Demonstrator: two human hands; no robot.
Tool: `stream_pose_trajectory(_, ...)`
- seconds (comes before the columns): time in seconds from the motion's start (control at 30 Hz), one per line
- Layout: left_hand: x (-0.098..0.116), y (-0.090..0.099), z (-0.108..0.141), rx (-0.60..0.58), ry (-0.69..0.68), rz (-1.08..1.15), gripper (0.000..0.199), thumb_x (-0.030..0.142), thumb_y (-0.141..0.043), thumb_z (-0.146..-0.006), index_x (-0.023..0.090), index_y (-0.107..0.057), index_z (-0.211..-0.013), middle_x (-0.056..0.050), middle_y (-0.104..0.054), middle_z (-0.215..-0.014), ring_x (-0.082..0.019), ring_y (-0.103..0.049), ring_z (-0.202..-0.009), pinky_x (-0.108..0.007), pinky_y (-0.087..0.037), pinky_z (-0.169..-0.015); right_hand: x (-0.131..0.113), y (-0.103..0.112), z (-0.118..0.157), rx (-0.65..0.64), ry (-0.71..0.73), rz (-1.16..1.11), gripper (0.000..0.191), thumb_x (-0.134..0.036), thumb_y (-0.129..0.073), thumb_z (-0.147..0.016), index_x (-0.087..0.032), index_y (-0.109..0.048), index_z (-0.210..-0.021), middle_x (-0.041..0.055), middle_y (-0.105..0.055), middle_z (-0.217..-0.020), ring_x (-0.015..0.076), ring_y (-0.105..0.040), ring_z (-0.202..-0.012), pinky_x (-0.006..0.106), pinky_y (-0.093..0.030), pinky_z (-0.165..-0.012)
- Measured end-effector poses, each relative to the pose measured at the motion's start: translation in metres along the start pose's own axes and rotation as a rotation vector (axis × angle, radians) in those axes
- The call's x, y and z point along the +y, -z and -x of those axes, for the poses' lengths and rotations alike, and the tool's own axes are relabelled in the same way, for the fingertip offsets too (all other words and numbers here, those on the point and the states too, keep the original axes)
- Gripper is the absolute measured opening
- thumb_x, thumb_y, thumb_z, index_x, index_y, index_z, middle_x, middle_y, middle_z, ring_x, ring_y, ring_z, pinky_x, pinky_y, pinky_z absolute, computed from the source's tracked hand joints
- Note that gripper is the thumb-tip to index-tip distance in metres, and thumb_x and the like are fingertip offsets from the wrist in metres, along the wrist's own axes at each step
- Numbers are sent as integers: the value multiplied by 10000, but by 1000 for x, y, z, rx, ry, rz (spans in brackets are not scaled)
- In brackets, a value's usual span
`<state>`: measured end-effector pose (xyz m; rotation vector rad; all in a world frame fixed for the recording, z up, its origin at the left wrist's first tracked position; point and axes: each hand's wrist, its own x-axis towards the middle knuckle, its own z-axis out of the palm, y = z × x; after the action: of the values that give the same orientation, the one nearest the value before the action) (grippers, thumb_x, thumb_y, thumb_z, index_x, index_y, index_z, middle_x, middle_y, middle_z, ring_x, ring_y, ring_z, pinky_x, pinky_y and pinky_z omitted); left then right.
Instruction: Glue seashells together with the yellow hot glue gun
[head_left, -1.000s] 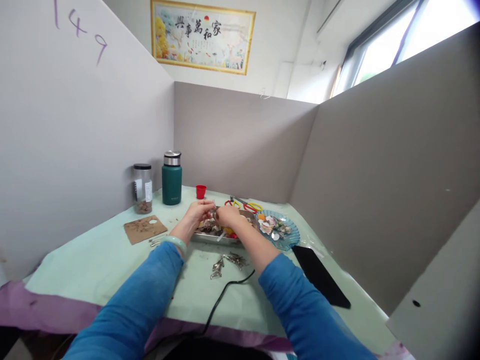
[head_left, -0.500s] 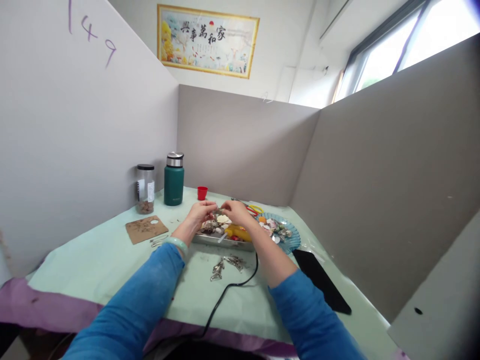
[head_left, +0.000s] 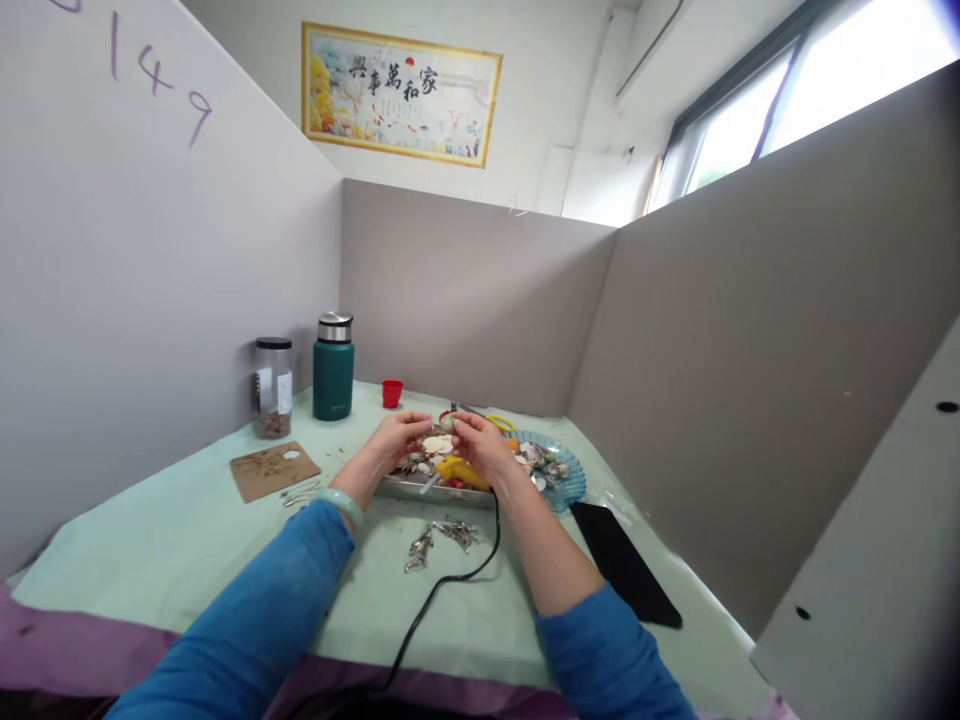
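My left hand (head_left: 401, 440) is pinched above the left side of a metal tray (head_left: 474, 497), its fingertips on something too small to make out. Close beside it, my right hand (head_left: 484, 447) pinches a small pale greenish piece whose kind I cannot tell. The fingertips of both hands nearly meet over the tray. Shells and pale pieces fill the tray, and a yellow glue gun (head_left: 461, 472) lies across them, its black cord (head_left: 442, 580) running to the table's front edge. Small metal clips (head_left: 455, 533) lie in a pile in front of the tray.
Right of the tray are a blue plate (head_left: 576, 482) of shells and a black flat slab (head_left: 626, 565). Yellow-handled pliers (head_left: 501, 424) and a red cup (head_left: 391, 393) stand behind. At left are a green bottle (head_left: 333, 380), a jar (head_left: 274, 390) and brown card (head_left: 274, 472).
My hands have drawn slightly apart, and the small pale piece at the right fingertips shows more clearly. The whole view has shifted, so the table's things sit further left and a little lower.
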<state>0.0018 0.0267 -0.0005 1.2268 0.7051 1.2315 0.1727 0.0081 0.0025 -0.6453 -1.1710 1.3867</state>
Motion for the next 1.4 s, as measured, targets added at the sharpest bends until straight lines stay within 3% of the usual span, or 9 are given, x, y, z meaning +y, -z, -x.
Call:
stream_pose_trajectory(0.4,-4,0,-1,-36,-22,-2,331,293,-794,-560,115,-635,-791,30,-547,-559,-44,-438,-432,-224,-402,-511,-1,-6,5,-10,-119,-150,227,-176,-717,-672,-171,-599,-866,-20,-619,-690,62,-533,-521,186,-454,-503)
stream_pose_trajectory(0.63,-6,0,-2,-29,-25,-14,304,277,-792,-556,118,-632,-761,15,-565,-580,-48,-454,-441,-225,-420,-515,-1,-8,5,45,-143,-207,187,-181,-698,-709,-180,-580,-854,-32,-601,-662,57,-523,-514,151,-376,-447)
stream_pose_trajectory(0.93,-7,-3,-3,-39,-21,9,331,280,-799,-556,113,-647,-798,-7,-599,-634,-40,-452,-442,-214,-415,-503,3,-13,5,29,-123,-197,286,-195,-754,-623,-183,-583,-851,-36,-575,-689,47,-467,-512,143,-307,-415)
stream_pose_trajectory(1.13,-9,-1,-4,-50,-15,21,330,295,-804,-552,122,-634,-775,14,-571,-599,-39,-445,-438,-215,-422,-509,8,-13,3,52,-64,2,319,-287,-740,-607,-184,-578,-861,-41,-544,-685,50,-453,-518,150,-308,-414)
stream_pose_trajectory(1.4,-5,-1,-3,-9,-34,-41,337,313,-806,-532,121,-629,-746,15,-558,-578,-53,-454,-450,-218,-419,-495,13,-11,0,152,216,534,194,-271,-535,-722,-200,-570,-900,-17,-568,-715,95,-533,-530,175,-351,-375)
